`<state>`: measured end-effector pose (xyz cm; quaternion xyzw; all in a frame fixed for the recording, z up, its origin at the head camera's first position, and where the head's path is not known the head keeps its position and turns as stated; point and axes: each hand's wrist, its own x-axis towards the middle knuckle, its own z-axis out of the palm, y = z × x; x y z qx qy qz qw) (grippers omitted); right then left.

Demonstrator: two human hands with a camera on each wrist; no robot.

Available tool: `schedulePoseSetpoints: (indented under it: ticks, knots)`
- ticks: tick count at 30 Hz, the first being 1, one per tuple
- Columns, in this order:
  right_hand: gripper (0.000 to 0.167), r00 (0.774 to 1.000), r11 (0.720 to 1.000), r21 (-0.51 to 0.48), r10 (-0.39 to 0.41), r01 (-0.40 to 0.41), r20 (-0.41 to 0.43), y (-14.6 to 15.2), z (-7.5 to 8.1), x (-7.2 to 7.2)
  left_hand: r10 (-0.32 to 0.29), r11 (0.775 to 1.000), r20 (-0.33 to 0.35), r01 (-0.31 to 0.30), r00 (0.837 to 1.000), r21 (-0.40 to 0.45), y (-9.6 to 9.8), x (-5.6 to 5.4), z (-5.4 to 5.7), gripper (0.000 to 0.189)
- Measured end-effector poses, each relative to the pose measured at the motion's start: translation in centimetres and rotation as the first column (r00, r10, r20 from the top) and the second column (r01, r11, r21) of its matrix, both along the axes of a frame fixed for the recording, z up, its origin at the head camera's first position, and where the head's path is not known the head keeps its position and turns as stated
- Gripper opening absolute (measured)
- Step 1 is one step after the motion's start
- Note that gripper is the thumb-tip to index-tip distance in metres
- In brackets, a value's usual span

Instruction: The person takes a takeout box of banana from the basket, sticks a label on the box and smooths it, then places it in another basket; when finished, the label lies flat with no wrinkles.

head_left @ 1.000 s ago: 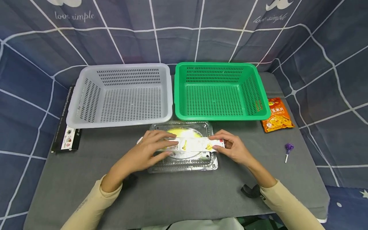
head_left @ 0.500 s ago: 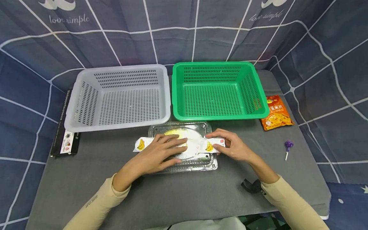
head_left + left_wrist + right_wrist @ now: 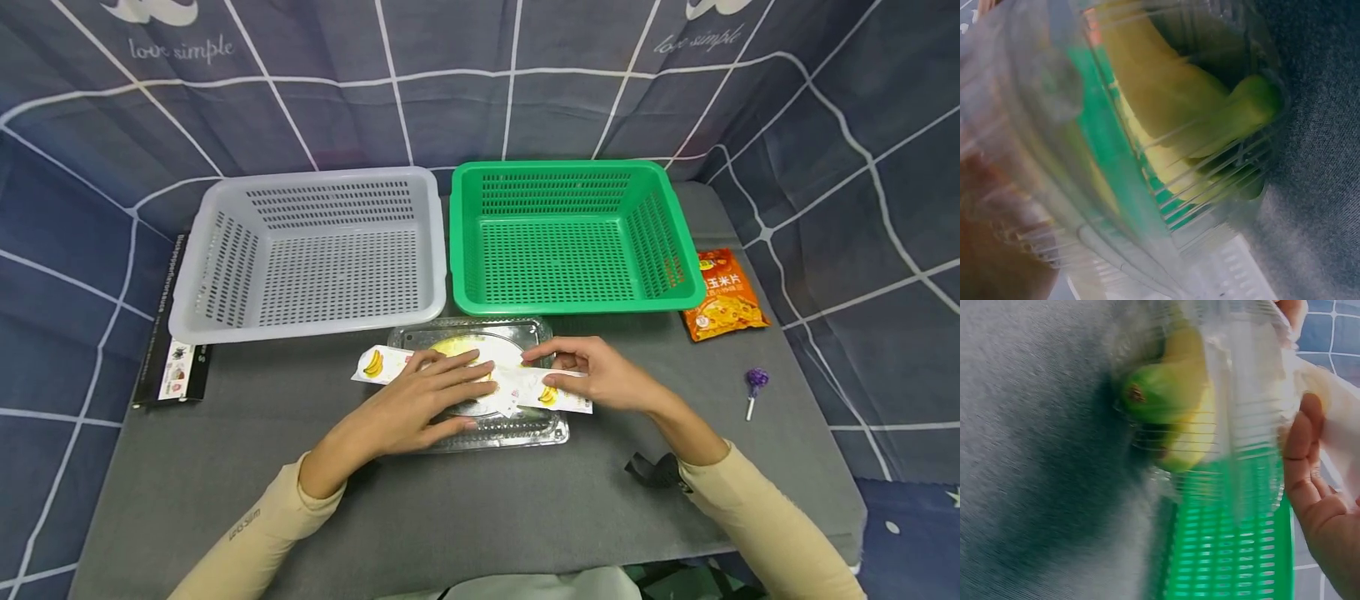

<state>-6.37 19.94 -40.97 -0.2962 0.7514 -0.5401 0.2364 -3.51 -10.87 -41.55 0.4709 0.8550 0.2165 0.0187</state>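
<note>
A clear plastic clamshell box [image 3: 525, 433] lies in front of the two baskets. Yellow-green fruit [image 3: 1166, 87], which looks like bananas, shows through its side in both wrist views. Across the lid runs a white paper band [image 3: 393, 364] printed with bananas, its right part slanting down and creased near the middle. My left hand [image 3: 420, 404] rests on the band and lid with fingers spread. At the band's right end my right hand [image 3: 611, 375] pinches it, thumb on top and other fingers curled, the index tip reaching toward the lid. Fingers under the band are partly hidden.
A light grey basket [image 3: 307, 332] and a green basket [image 3: 577, 307] stand side by side behind the box. An orange snack bag [image 3: 723, 300] and a purple lollipop [image 3: 757, 380] lie to the right, a black box [image 3: 167, 350] to the left.
My left hand has slid right along the band, uncovering its left end. The band's right end has dropped toward me, and my right index finger has moved left over the lid.
</note>
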Motion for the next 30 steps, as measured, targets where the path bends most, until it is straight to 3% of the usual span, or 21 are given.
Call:
schedulePoseSetpoints:
  ticks: [7,15,23,30]
  knots:
    - [0.030,0.996,0.994,0.056,0.089,-0.090,0.017,0.1,0.7,-0.6,-0.009,1.000,-0.032,0.009,0.999,-0.019,0.2,0.2,0.0,0.044]
    - [0.030,0.994,0.995,0.019,0.099,-0.098,-0.039,0.4,0.2,-1.0,0.037,0.999,-0.038,-0.038,0.999,-0.014,-0.5,0.3,-0.1,0.049]
    - [0.031,0.995,1.000,0.011,-0.003,0.004,-0.095,1.7,0.7,-1.6,0.115,0.993,-0.063,-0.114,0.991,0.013,-1.9,0.6,0.1,0.048]
    - [0.031,0.986,0.992,-0.072,-0.115,0.108,-0.117,2.5,0.9,-2.1,0.106,0.993,-0.049,-0.103,0.993,0.059,-2.5,0.6,-0.1,0.045]
